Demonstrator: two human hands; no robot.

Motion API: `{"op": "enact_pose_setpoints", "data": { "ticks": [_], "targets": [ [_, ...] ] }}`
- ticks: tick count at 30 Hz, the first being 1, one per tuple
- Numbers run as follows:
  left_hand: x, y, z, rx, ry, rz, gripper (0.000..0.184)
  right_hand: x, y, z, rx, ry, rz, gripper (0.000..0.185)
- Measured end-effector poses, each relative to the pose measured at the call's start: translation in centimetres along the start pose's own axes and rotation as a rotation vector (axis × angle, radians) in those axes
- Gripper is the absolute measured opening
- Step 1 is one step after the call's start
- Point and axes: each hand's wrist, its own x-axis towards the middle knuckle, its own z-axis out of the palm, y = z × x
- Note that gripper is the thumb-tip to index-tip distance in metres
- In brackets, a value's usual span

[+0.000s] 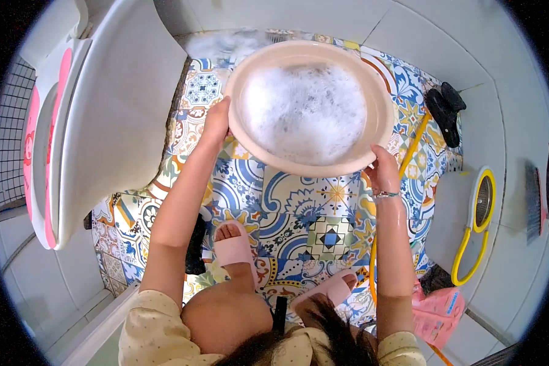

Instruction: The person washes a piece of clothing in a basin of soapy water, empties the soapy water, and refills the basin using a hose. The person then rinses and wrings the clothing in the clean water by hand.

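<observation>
A beige plastic basin (pixel 311 169) is held out in front of me above the tiled floor. White soap foam (pixel 305 113) covers most of what is inside, and the water or anything beneath it is hidden. My left hand (pixel 216 123) grips the basin's left rim. On the lower right, my right hand (pixel 384 169) is closed around the rim, with a bracelet (pixel 385 194) at its wrist. The fingers of both hands are partly hidden under the basin.
A white toilet (pixel 119 104) with a pink-patterned seat stands on the left. Foam (pixel 222 46) lies by the far wall. On the right are a yellow hose (pixel 413 149), black footwear (pixel 445 113), a yellow-rimmed bucket (pixel 451 213) and a pink bag (pixel 436 314). Pink slippers (pixel 236 250) are on my feet.
</observation>
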Motion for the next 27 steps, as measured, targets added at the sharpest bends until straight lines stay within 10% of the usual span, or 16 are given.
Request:
{"op": "enact_pose_setpoints", "data": {
  "ticks": [27],
  "targets": [
    [2.1,3.6,0.7,-0.758,-0.18,-0.148,0.017,-0.2,-7.2,6.9,0.079,-0.097,-0.453,0.023]
  ]
}}
